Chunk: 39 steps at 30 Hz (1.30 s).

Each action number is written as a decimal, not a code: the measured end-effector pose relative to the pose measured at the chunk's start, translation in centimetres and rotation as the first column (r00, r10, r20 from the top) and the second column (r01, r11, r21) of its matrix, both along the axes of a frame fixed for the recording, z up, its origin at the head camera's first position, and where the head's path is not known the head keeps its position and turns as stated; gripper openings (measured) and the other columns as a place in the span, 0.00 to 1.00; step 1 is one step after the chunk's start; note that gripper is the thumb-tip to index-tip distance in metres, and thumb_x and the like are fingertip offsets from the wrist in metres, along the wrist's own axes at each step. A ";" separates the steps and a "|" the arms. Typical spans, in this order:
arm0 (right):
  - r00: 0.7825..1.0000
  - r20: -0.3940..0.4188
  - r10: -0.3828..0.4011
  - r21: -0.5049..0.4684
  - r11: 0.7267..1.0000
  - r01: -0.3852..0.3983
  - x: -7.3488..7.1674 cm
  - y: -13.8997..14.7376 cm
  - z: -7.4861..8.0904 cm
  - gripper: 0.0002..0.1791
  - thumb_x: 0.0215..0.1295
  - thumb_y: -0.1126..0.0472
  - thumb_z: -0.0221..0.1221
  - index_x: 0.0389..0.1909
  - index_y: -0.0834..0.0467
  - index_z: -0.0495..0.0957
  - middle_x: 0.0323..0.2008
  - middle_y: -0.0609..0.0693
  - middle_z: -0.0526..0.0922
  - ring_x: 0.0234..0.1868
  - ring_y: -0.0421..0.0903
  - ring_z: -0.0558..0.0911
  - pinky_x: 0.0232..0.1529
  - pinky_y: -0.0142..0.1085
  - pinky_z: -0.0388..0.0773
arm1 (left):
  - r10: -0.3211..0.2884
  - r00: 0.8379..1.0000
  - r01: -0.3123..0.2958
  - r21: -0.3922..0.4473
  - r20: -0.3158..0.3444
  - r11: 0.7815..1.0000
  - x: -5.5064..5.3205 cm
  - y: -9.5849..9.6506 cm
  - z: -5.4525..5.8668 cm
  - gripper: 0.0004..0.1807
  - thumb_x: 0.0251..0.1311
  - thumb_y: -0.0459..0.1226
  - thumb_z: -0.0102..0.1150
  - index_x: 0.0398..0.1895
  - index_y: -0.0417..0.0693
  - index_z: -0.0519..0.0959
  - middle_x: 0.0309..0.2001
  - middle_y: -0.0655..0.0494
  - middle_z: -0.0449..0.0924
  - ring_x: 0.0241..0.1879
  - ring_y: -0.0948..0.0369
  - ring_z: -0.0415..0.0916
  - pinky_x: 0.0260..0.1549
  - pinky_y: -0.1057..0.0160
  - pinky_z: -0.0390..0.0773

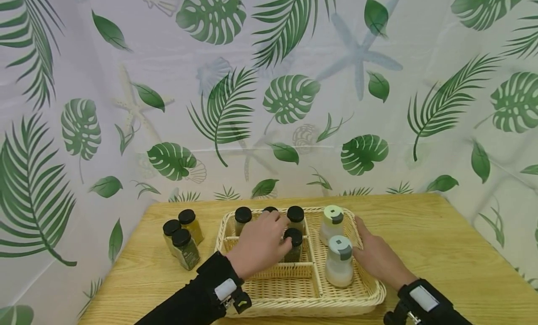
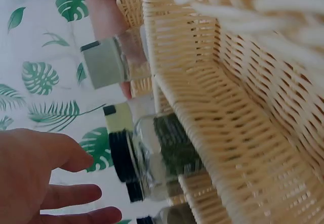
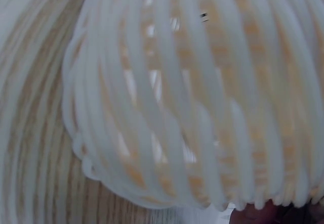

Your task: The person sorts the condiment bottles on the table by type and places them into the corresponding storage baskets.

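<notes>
My left hand (image 1: pixel 262 243) is over the wicker basket (image 1: pixel 269 308), its fingers spread among the black-lidded spice jars. In the left wrist view its fingers (image 2: pixel 71 196) are apart, beside the black lid of a jar of green herbs (image 2: pixel 174 143), holding nothing. That herb jar (image 1: pixel 293 252) stands upright in a middle compartment; more jars (image 1: pixel 243 217) stand behind it, one partly hidden by the hand. My right hand (image 1: pixel 378 257) grips the basket's right rim, next to two white-bodied shakers (image 1: pixel 339 269) with pale lids in the long right compartment.
Three spice jars (image 1: pixel 185 250) with black lids stand grouped on the wooden table (image 1: pixel 437 241), left of the basket. Wicker dividers (image 1: pixel 286 271) split the basket into compartments. A leaf-patterned cloth (image 1: pixel 260 129) hangs behind the table.
</notes>
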State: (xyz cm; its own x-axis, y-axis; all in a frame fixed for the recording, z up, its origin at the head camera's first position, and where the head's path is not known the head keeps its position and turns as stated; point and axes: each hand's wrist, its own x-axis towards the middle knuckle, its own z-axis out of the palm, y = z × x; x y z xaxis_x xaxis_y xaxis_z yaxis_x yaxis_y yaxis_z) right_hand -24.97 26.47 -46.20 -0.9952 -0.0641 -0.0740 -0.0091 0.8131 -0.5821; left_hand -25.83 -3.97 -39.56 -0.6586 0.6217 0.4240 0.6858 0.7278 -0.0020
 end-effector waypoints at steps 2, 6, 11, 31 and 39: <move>1.000 0.000 0.001 -0.002 1.000 -0.001 0.0 0.0 0.0 0.46 0.71 0.59 0.48 0.81 0.61 0.31 0.11 0.45 0.67 0.11 0.39 0.61 0.16 0.34 0.62 | 0.020 1.000 -0.020 0.026 -0.002 0.999 0.1 -0.8 0.3 0.12 0.67 0.45 0.61 0.47 0.49 0.82 0.37 0.55 0.79 0.35 0.58 0.76 0.24 0.66 0.72; 1.000 0.003 -0.004 -0.007 1.000 0.004 -0.1 -0.1 0.0 0.46 0.70 0.59 0.48 0.81 0.60 0.31 0.12 0.46 0.67 0.11 0.39 0.62 0.16 0.34 0.63 | 0.078 0.997 -0.079 0.068 0.024 0.995 0.3 -2.6 0.6 0.11 0.65 0.44 0.62 0.44 0.49 0.83 0.35 0.56 0.80 0.35 0.59 0.77 0.26 0.64 0.75; 1.000 0.009 -0.006 -0.013 1.000 0.006 -0.2 -0.2 -0.1 0.47 0.70 0.59 0.48 0.81 0.60 0.31 0.12 0.46 0.68 0.11 0.39 0.62 0.16 0.34 0.63 | 0.151 0.986 -0.158 0.088 0.073 0.984 0.7 -4.7 0.7 0.13 0.66 0.44 0.61 0.48 0.49 0.83 0.41 0.54 0.82 0.38 0.58 0.79 0.29 0.62 0.78; 1.000 0.013 -0.007 -0.002 1.000 0.007 0.0 -0.2 0.0 0.47 0.70 0.58 0.48 0.81 0.60 0.30 0.16 0.49 0.70 0.13 0.40 0.65 0.19 0.36 0.65 | 0.419 0.908 -0.416 0.134 0.001 0.900 1.4 -11.9 -0.1 0.14 0.61 0.42 0.65 0.46 0.44 0.85 0.43 0.47 0.81 0.43 0.47 0.77 0.40 0.46 0.76; 1.000 0.008 -0.002 0.002 1.000 0.002 -0.1 0.0 -0.1 0.47 0.71 0.58 0.48 0.81 0.59 0.29 0.16 0.49 0.70 0.12 0.40 0.63 0.18 0.36 0.65 | 0.515 0.857 -0.511 0.124 -0.004 0.851 1.4 -14.1 -2.1 0.16 0.58 0.42 0.67 0.45 0.42 0.84 0.44 0.43 0.78 0.46 0.43 0.74 0.37 0.43 0.72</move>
State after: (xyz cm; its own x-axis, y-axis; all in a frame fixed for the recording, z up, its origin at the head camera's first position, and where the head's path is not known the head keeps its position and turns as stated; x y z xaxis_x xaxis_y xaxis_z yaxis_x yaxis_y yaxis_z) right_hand -25.09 26.48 -46.32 -0.9947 -0.0617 -0.0823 -0.0025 0.8143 -0.5805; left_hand -24.42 -18.06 -41.61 -0.8536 0.1451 0.5003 0.2157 0.9727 0.0859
